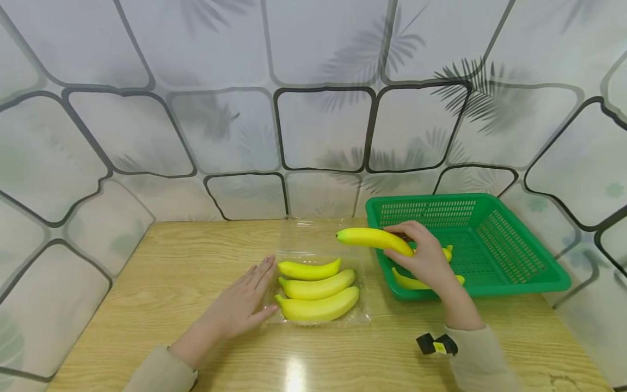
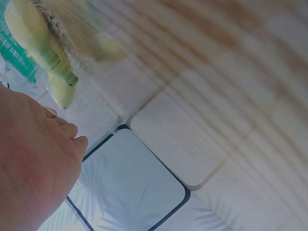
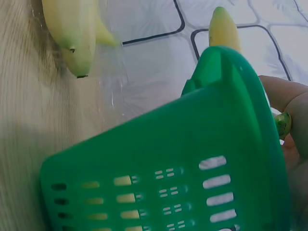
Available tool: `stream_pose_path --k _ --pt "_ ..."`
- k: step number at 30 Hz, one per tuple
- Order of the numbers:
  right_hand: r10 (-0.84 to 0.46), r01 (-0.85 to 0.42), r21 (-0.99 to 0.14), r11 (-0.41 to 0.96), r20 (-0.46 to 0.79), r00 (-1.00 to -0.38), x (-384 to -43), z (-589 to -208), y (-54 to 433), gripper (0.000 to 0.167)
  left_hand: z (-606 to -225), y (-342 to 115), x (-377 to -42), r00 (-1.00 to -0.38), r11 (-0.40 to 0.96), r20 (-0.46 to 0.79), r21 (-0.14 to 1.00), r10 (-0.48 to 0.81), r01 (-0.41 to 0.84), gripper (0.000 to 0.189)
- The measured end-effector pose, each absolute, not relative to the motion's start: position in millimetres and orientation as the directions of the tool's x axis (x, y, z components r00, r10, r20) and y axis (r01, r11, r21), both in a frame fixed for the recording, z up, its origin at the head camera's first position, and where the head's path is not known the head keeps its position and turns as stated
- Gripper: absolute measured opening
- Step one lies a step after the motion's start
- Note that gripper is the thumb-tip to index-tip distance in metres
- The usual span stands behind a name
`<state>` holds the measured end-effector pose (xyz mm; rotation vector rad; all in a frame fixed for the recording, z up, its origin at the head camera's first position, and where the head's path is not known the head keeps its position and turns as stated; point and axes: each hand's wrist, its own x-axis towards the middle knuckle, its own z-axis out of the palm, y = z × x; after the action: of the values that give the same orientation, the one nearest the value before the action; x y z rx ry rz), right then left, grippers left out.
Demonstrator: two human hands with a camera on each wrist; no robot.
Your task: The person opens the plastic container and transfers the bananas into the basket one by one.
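Right hand: the person's right hand, fingers and thumb curled round the lower right end of one banana, above the left part of the basket.
Held banana: one yellow banana, green-tipped, pointing left; it reaches past the basket's left rim, raised clear of the bench.
Left hand: the person's left hand, fingers extended and thumb apart, laid along the left edge of the clear container.
Sleeves: a beige right sleeve and a matching left sleeve.
Wrist fitting: a black strap piece with a yellow label, beside the right cuff.
Container: one clear plastic clamshell container, on the bench between the left hand and the basket.
Container lid: a transparent lid, folded back toward the wall.
Packed bananas: three yellow bananas inside the container, lying crosswise, one behind another; the nearest looks the thickest.
Basket: one green slotted plastic basket, to the right of the container, its far side near the wall.
Basket contents: at least two bananas, one along the near side, another partly hidden by the right hand; exact count cannot be told.
Bench: a pale wood-grain bench, glossy at the front.
Wall: a light wall covering, printed with grey-outlined stone shapes and palm fronds.
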<state>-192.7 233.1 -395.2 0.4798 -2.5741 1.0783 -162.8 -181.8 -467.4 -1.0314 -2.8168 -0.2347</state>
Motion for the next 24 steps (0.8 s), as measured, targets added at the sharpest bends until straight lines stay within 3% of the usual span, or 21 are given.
stream_pose_path --k 24 --pt "-0.112 -0.357 -0.580 0.732 0.415 -0.903 -185.5 -405.4 273.5 0.040 -468.7 -182.6 -163.9 -0.754 0.749 0.160 0.102 0.637 0.655 0.084"
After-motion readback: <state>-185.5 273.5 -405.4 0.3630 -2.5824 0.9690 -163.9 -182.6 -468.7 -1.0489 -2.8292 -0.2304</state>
